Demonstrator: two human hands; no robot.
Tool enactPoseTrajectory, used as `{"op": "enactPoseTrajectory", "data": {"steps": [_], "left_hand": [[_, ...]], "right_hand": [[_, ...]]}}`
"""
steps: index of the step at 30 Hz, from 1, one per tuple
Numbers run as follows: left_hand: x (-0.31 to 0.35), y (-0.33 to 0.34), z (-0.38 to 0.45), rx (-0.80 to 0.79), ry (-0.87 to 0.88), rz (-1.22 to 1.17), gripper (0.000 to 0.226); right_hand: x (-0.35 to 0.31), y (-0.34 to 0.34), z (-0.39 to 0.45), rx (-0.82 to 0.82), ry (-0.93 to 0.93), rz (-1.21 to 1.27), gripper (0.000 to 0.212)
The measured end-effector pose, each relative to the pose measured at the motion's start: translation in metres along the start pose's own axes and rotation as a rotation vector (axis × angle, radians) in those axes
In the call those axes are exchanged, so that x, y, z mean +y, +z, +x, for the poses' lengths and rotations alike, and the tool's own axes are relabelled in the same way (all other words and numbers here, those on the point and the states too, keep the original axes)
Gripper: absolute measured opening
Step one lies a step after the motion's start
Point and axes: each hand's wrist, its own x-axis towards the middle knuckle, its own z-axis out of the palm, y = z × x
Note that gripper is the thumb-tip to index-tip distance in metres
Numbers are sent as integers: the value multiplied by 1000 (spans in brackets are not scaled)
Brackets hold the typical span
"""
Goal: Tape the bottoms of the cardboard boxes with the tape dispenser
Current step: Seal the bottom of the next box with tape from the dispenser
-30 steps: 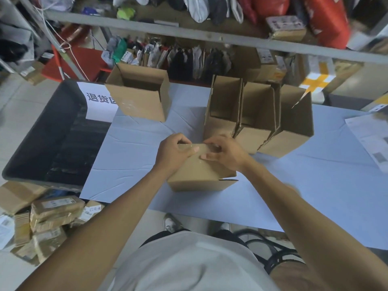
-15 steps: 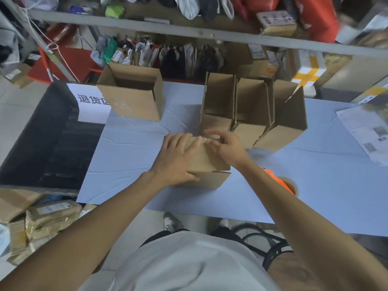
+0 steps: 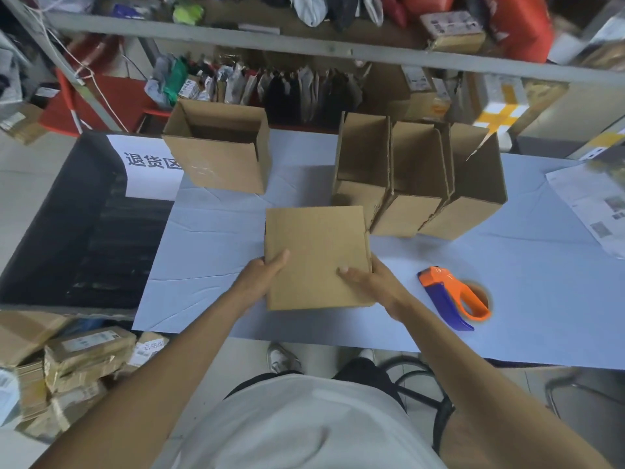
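Note:
A small brown cardboard box (image 3: 316,245) is held over the near middle of the blue table, one plain side facing me. My left hand (image 3: 262,275) grips its lower left edge, thumb on the facing side. My right hand (image 3: 367,277) grips the lower right edge the same way. An orange and blue tape dispenser (image 3: 453,296) lies on the table to the right of my right hand, untouched. Three open boxes (image 3: 419,184) stand in a row behind, and one larger open box (image 3: 220,154) stands at the back left.
The blue table (image 3: 541,282) has printed paper sheets (image 3: 595,204) at its right edge. A black bin (image 3: 77,231) with a white sign sits at the left. Taped parcels (image 3: 77,360) lie on the floor lower left. A metal shelf (image 3: 304,49) full of goods runs behind.
Both hands have moved from the top of the box to its lower edges. The box has turned so that a plain side faces me. The tape dispenser has come into view.

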Motion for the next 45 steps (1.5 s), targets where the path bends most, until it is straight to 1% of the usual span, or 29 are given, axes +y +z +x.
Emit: {"op": "enactPoseTrajectory", "data": {"steps": [1,2,3,4,5,6,7,8,9,10,11,12,15,17,19,21,22,23,25,26,28,31,33,35,37,39,43,45], "left_hand": [[-4,-1,1,-57,-53,-13,54],[-7,-1,3,-72,-75,20,58],[-8,-1,5,-24,-61,142,69],[-6,2,9,74,-14,338,84],[0,6,11,187,66,538,99],[9,11,11,281,181,691,109],[19,17,13,333,308,812,114],[30,24,16,336,417,930,116],[39,30,19,293,476,1050,115],[48,37,22,220,490,1148,113],[53,43,26,154,460,1214,110],[57,49,28,120,409,1244,106],[55,49,31,131,279,1152,97],[42,43,30,38,220,1111,96],[32,36,26,-39,200,1054,99],[32,34,27,4,238,861,97],[34,35,28,30,274,751,91],[36,38,30,38,317,682,79],[37,45,30,13,383,682,50],[35,48,28,-7,389,706,41],[34,46,25,-32,366,732,34],[35,33,27,-24,350,778,22],[34,31,31,18,371,874,24],[33,33,37,57,366,877,22],[33,35,44,72,375,757,28],[33,36,53,89,388,637,36],[33,39,64,91,260,456,42],[34,40,67,78,178,316,39]], "right_hand": [[2,0,3,58,16,-79,59],[5,-1,7,139,28,-196,52],[9,-2,9,210,37,-302,49],[12,-2,10,245,36,-355,50],[15,0,10,238,32,-353,53],[17,2,8,207,26,-319,59],[18,4,5,176,19,-269,64],[21,6,2,148,12,-216,68],[24,7,0,122,5,-173,69],[26,6,-2,104,0,-155,69],[25,5,-3,96,-7,-168,67],[23,2,-2,101,-18,-199,65],[14,-13,4,211,-62,-364,64],[6,-23,8,259,-106,-517,63],[1,-27,12,227,-127,-604,64],[-2,-25,13,182,-96,-698,63],[-2,-23,14,169,-94,-750,60],[-2,-20,15,166,-111,-804,56],[-4,-14,17,185,-171,-909,41],[-5,-12,17,194,-199,-939,35],[-7,-9,21,193,-244,-945,33],[-13,-3,30,142,-256,-1025,38],[-21,1,39,91,-237,-1084,40],[-30,2,47,82,-212,-1058,36],[-35,0,53,108,-211,-992,30],[-37,-2,56,134,-203,-931,29],[-39,3,64,160,-132,-903,30],[-41,3,70,158,-66,-858,27]]}}
